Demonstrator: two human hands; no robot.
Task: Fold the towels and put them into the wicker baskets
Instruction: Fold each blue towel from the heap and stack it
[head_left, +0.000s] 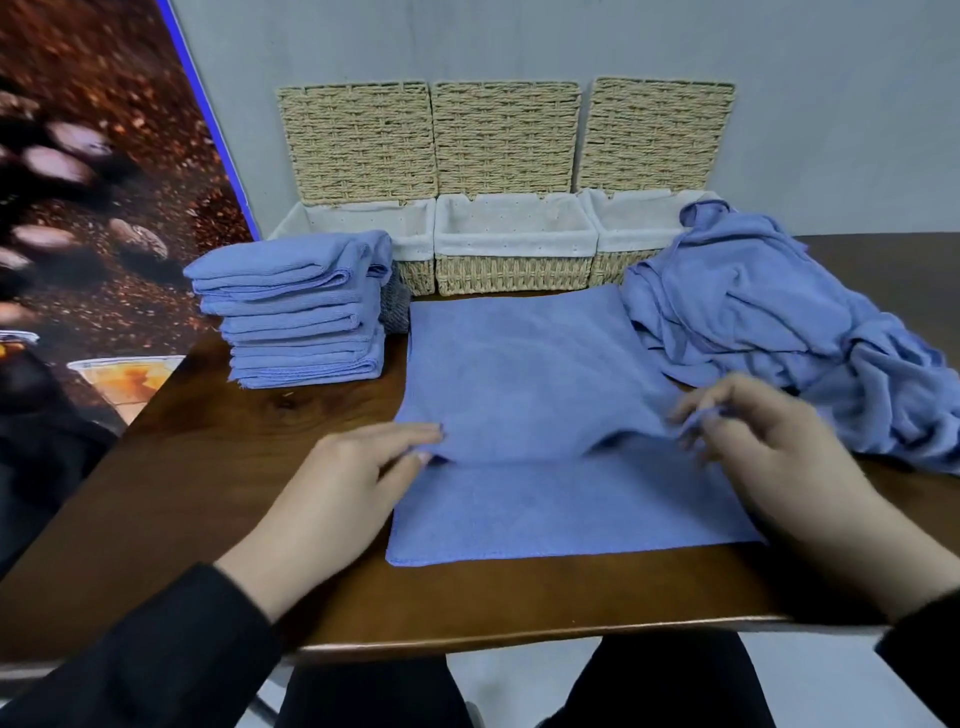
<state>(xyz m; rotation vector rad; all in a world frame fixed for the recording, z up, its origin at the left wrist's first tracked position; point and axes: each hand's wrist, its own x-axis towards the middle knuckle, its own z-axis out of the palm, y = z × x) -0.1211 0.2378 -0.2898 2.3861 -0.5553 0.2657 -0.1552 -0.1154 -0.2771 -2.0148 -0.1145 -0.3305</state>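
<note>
I am folding a blue towel (524, 395) spread flat on the dark wooden tabletop (249, 499) in front of me. My left hand (337, 493) is lying open, pinning its left edge so the crease holds, while my right hand (769, 447) is pinching a blurred corner. Folded towels (296, 306) are stacked left, an unfolded heap (779, 322) is waiting right, partly hiding one of three lined wicker baskets (514, 244) standing open behind.
</note>
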